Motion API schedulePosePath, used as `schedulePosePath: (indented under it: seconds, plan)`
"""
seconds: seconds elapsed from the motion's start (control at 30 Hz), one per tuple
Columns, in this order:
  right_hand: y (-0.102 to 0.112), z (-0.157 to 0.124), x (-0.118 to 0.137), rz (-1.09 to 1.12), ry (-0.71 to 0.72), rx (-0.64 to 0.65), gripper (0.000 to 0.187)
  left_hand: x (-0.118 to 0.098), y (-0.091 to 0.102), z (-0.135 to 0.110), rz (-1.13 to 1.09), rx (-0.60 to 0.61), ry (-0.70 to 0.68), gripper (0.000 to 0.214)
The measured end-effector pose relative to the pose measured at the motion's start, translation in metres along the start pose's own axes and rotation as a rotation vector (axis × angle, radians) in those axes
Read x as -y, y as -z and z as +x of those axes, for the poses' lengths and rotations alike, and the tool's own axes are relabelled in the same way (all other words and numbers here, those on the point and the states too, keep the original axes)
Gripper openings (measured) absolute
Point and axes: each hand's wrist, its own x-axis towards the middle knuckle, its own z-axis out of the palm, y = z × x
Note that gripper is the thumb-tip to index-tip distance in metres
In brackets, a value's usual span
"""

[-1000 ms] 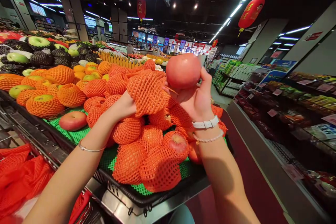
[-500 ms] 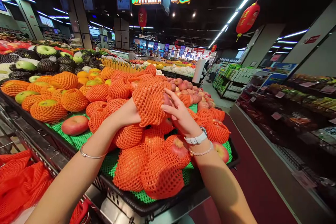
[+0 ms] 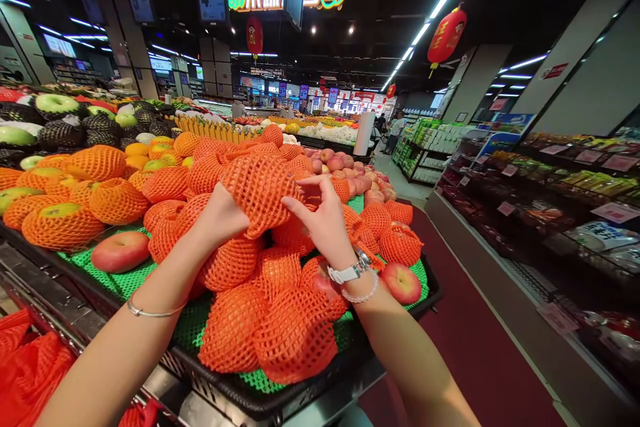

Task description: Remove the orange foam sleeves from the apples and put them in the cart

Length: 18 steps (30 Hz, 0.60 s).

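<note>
My left hand (image 3: 226, 215) is wrapped around an apple in an orange foam net (image 3: 263, 193), held above the pile; its fingers are mostly hidden behind the net. At the net's right edge, my right hand (image 3: 324, 221) has its thumb and fingertips on the mesh, curled about that side. Below lie several more netted apples (image 3: 297, 333), packed close together. A bare red apple (image 3: 120, 251) rests on the green mesh liner to the left, and another bare apple (image 3: 401, 283) sits near the right corner.
The black display tray (image 3: 225, 387) has a raised front rim. Orange-netted fruit (image 3: 63, 223) lies to the left, and loose apples (image 3: 345, 163) are heaped behind. Red netting (image 3: 35, 367) hangs at the lower left. Packaged goods shelves (image 3: 565, 213) line the right side of the aisle.
The view has turned slightly right, so things shift left. The net now covers the apple's right side, where bare skin showed before. My right fingers have drawn back toward the net's edge.
</note>
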Motion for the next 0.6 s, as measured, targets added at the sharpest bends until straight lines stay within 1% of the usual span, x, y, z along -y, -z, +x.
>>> schedulePosePath:
  seconds: [0.1,0.2,0.23,0.27,0.33,0.4,0.43,0.47,0.53,0.57,0.6]
  plan:
    - [0.001,0.002,0.002,0.008,0.022,0.027,0.032,-0.005,0.001,0.002,-0.064,-0.019,0.004,0.036]
    - [0.002,0.005,0.003,0.056,0.006,0.084,0.029,-0.012,0.002,0.003,-0.114,-0.01,0.044,0.04]
    - [0.002,0.006,0.003,0.09,0.0,0.082,0.028,-0.014,0.002,0.003,-0.122,-0.007,0.063,0.041]
    - [0.003,0.008,0.002,0.129,0.0,0.062,0.027,-0.015,0.003,0.003,-0.122,-0.008,0.078,0.042]
    - [0.004,0.011,-0.001,0.193,0.017,-0.022,0.025,-0.017,0.003,0.003,-0.095,-0.001,0.085,0.042]
    - [0.004,0.012,-0.004,0.204,0.039,-0.097,0.024,-0.017,0.002,0.003,-0.064,0.015,0.059,0.043]
    - [0.003,0.012,-0.005,0.197,0.038,-0.113,0.024,-0.016,0.002,0.003,-0.057,0.016,0.038,0.042]
    - [0.001,0.012,-0.006,0.197,0.023,-0.125,0.023,-0.015,0.001,0.002,-0.054,0.007,0.016,0.042]
    - [-0.004,0.008,-0.006,0.264,-0.069,-0.149,0.028,-0.011,0.001,0.002,-0.044,-0.044,-0.031,0.039]
    - [-0.008,0.004,-0.005,0.342,-0.141,-0.148,0.035,-0.008,0.0,0.001,-0.026,-0.077,-0.053,0.036]
    - [-0.012,0.001,-0.002,0.448,-0.221,-0.122,0.044,-0.005,0.001,0.0,0.003,-0.108,-0.076,0.033]
